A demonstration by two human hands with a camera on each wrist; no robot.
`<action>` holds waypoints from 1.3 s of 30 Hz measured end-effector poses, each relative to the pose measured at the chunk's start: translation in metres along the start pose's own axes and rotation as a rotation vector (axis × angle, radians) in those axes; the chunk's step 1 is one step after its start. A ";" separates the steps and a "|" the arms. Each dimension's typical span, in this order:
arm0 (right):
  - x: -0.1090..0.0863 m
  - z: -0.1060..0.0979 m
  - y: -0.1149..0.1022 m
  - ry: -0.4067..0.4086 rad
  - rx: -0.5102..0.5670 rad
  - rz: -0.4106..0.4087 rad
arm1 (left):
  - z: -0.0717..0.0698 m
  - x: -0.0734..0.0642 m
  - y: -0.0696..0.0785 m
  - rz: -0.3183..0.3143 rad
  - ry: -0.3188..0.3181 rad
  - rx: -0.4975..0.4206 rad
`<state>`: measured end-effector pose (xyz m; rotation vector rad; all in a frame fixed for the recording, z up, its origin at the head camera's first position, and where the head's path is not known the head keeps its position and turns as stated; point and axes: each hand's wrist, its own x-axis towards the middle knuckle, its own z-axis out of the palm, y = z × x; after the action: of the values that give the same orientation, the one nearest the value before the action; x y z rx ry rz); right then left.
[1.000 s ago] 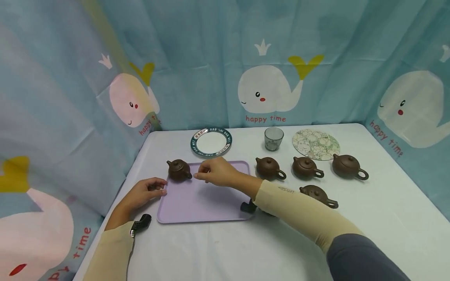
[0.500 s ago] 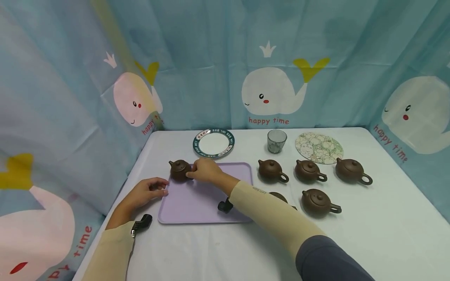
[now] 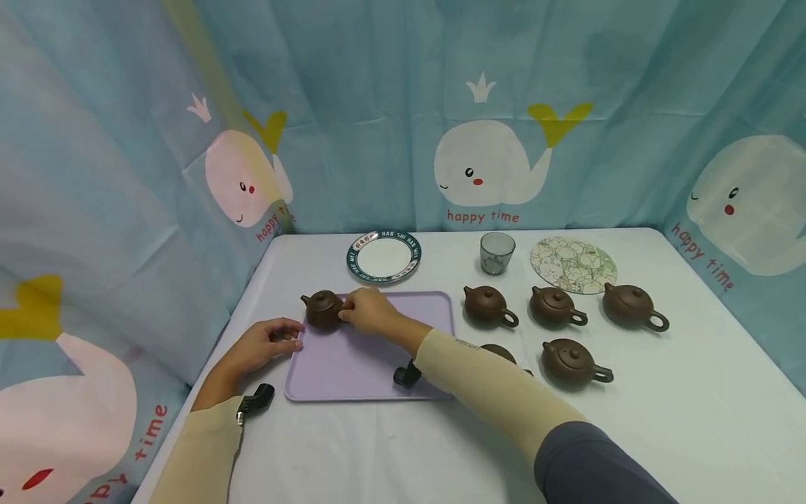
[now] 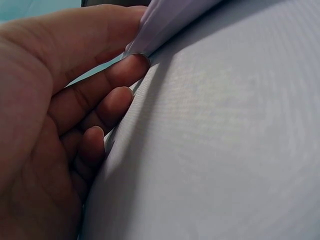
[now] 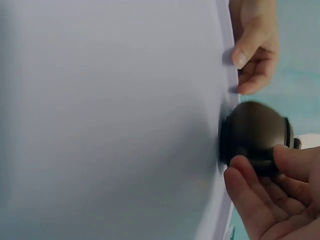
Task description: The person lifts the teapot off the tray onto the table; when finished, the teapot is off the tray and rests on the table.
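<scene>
My right hand (image 3: 371,312) pinches a small dark brown teapot (image 3: 322,310) on its handle side. The teapot sits upright at the back left corner of a lilac tray (image 3: 371,364), its spout pointing left. In the right wrist view, thumb and fingers meet at the handle of the teapot (image 5: 255,130) and mostly hide it. My left hand (image 3: 267,343) lies beside the tray's left rim, with thumb and forefinger tips against it. In the left wrist view, the other fingers of the left hand (image 4: 65,85) are loosely bent over the white cloth.
Right of the tray stand several similar teapots, one at the back (image 3: 486,306) and one nearer (image 3: 571,364); another (image 3: 500,352) is partly hidden by my right sleeve. Behind are a green-rimmed plate (image 3: 384,257), a glass (image 3: 497,253) and a round patterned mat (image 3: 574,264).
My right hand has moved left across the tray to the teapot and taken hold of its handle side. The teapot has since shifted slightly towards me. My left hand stays at the rim.
</scene>
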<state>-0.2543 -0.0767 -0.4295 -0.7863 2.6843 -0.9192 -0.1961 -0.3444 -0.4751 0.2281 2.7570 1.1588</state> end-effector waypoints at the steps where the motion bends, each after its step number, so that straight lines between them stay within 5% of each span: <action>1: -0.002 -0.002 0.001 -0.003 0.027 -0.006 | 0.000 0.000 0.000 0.003 0.001 -0.004; 13: -0.034 -0.045 0.009 -0.034 0.094 -0.032 | 0.002 0.001 0.002 -0.004 0.005 0.008; 20: -0.069 -0.077 0.027 -0.023 0.091 -0.033 | 0.004 0.001 0.001 -0.001 0.006 -0.003; 27: -0.106 -0.098 0.050 0.000 0.124 -0.008 | 0.002 0.001 0.000 0.084 0.009 -0.015; 39: -0.171 -0.127 0.084 0.090 0.227 0.029 | -0.001 -0.005 0.008 0.054 0.011 -0.052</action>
<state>-0.1896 0.1373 -0.3789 -0.6698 2.5948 -1.2522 -0.1906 -0.3405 -0.4688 0.2930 2.7419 1.2466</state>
